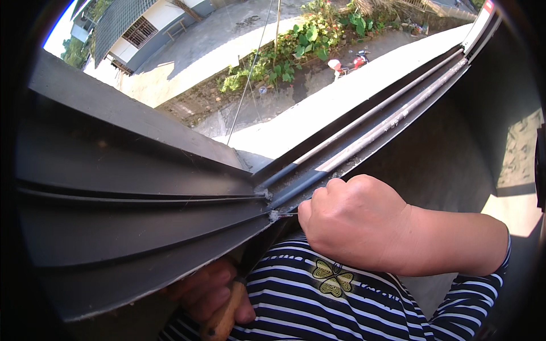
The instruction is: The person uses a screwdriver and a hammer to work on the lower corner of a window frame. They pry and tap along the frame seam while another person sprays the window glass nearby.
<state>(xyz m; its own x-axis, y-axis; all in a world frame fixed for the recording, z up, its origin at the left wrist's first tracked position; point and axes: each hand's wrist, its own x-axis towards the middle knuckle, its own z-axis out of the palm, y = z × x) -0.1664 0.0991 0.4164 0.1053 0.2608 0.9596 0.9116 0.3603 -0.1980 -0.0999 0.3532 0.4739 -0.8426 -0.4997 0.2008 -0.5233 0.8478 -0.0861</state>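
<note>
My right hand [358,221] is closed in a fist beside the lower corner of a dark window frame [142,224]. A thin metal tip [289,214] sticks out from the fist toward the corner; the rest of that tool is hidden in my fingers. Whitish grit [274,216] clings to the corner where the tracks meet the frame's side. Loose crumbs also lie along the sill track [335,165]. Lower down, in shadow, my left hand [207,292] is wrapped round a wooden handle [226,315], whose working end I cannot make out.
Beyond the sill lies a bright white ledge [364,96], with a yard below. Green plants [307,45], a red motorbike [358,61] and a tiled-roof house [128,34] stand out there. A thin cable [250,74] runs down outside the window.
</note>
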